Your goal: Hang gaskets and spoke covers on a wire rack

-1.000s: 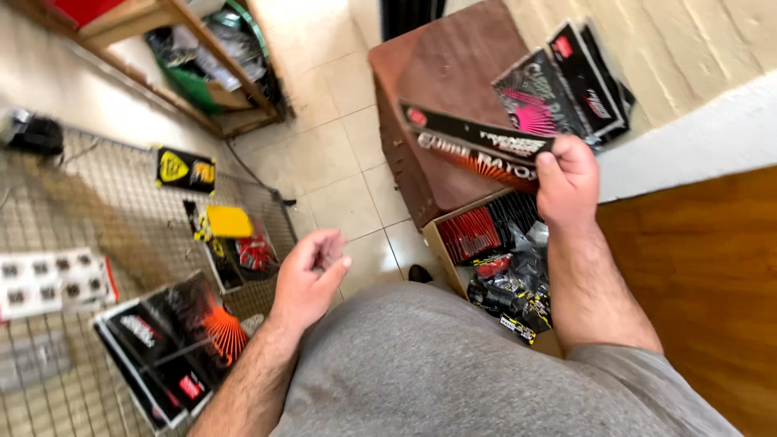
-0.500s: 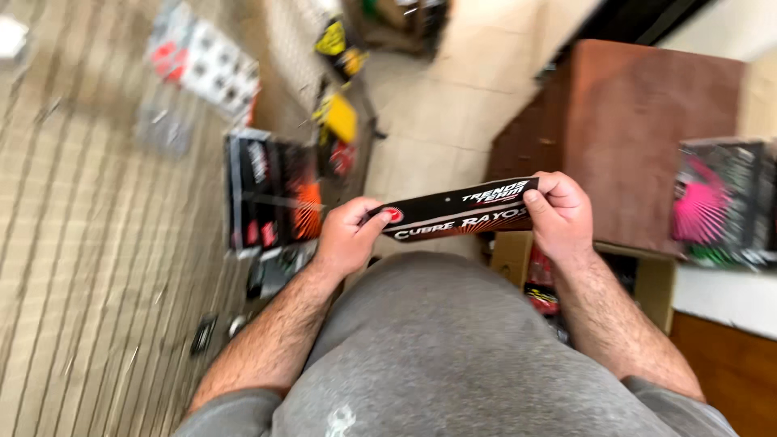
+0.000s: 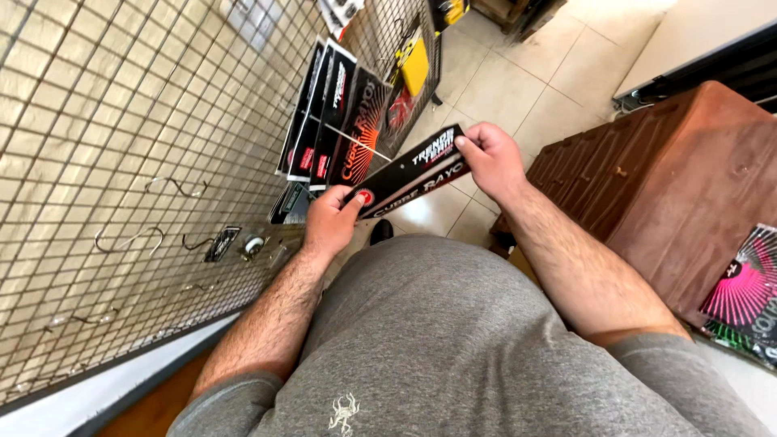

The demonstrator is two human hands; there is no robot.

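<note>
Swung closer to wire grid [image 3: 121, 146] since half a second ago | left hand [image 3: 330, 222], right hand [image 3: 490, 160] clamped on ends of black flat pack [image 3: 409, 172], frame centre | not yet hung; matching packs [image 3: 332, 113] already on grid, upper centre

Pale tiled floor [image 3: 518, 89], wire grid wall [image 3: 97, 162] left, brown wooden cabinet [image 3: 680, 178] right.
</note>
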